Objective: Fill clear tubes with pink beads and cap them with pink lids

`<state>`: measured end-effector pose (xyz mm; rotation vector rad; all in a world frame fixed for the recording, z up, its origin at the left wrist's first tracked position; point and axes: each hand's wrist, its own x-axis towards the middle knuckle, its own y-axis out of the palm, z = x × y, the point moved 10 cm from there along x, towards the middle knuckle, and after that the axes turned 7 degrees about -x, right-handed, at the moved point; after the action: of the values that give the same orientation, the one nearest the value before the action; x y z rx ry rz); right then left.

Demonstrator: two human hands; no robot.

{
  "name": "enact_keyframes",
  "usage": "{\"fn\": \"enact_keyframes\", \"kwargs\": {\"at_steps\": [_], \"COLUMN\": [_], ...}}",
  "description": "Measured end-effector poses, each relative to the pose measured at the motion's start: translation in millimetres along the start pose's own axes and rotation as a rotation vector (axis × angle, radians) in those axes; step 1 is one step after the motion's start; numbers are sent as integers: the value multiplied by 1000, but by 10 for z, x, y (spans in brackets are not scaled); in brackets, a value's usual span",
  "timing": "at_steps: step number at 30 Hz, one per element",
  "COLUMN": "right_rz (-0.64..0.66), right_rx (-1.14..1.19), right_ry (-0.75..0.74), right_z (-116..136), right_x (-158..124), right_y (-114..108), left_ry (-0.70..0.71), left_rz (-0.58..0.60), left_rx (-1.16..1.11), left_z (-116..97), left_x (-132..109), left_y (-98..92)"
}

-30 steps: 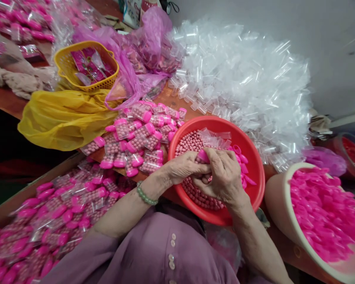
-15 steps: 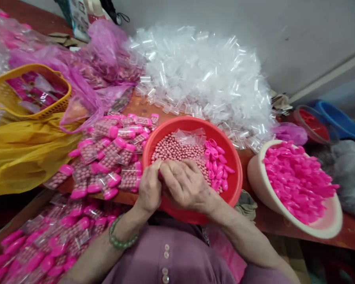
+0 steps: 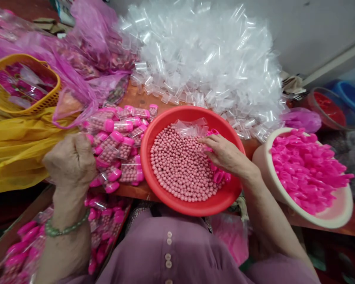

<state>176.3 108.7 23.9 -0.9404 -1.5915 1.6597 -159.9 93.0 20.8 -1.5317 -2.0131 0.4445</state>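
Observation:
My left hand (image 3: 69, 161) is closed in a fist above the left side of a pile of capped tubes filled with pink balls (image 3: 121, 136); what it holds is hidden. My right hand (image 3: 225, 156) lies inside the red basin (image 3: 171, 199), fingers stretched towards a few empty clear tubes (image 3: 192, 127) at its far side. The basin holds many small pink balls (image 3: 177, 165) and some loose pink caps (image 3: 220, 176) under my right palm.
A cream bowl (image 3: 328, 223) full of pink caps (image 3: 304, 169) stands at the right. Behind the basin rises a big heap of empty clear tubes (image 3: 207, 59). A yellow basket (image 3: 32, 106), a yellow bag (image 3: 17, 150) and pink bags (image 3: 85, 51) are at the left. More filled tubes (image 3: 106, 221) lie lower left.
My hands, joined over the basin's near edge before, have parted. The left hand moved left over the filled tubes; the right reached further into the basin.

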Motion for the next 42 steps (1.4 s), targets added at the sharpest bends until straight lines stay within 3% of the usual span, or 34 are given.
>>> {"fn": "enact_keyframes", "kwargs": {"at_steps": [3,6,9,14,16,20,24,27,33,37,42], "right_rz": [148,204,232,282,307,307,370,434,459,385,242], "right_rx": [-98,-151,-152,-156,-188,-314,-265,-126,436,769,978], "right_ry": [-33,-75,-118,-105,-127,-153,-246,-293,-180,-130,-124], "right_z": [-116,-98,-57,-93,-57,178,627,790,622,581,524], "right_x": [-11,52,125,217,251,338,361,335,327,367,394], "right_y": [195,319,373,350,364,448,648,755,776,657,412], "left_ry": [119,189,295,446,471,421,383,358,349,349,353], "left_rz": [-153,-140,-101,159,204,298,430,491,497,436,372], "left_rx": [353,307,71,-135,-91,86,206,273,261,207,96], "left_z": [-54,-220,-552,-1089,-1177,-1148,-1134,-1134,-1130,-1095,-1069], "left_x": [31,-43,-208,-420,-444,-427,-445,-457,-449,-437,-434], "left_y": [-147,11,295,991,1159,1347,1440,1472,1465,1429,1388]}}
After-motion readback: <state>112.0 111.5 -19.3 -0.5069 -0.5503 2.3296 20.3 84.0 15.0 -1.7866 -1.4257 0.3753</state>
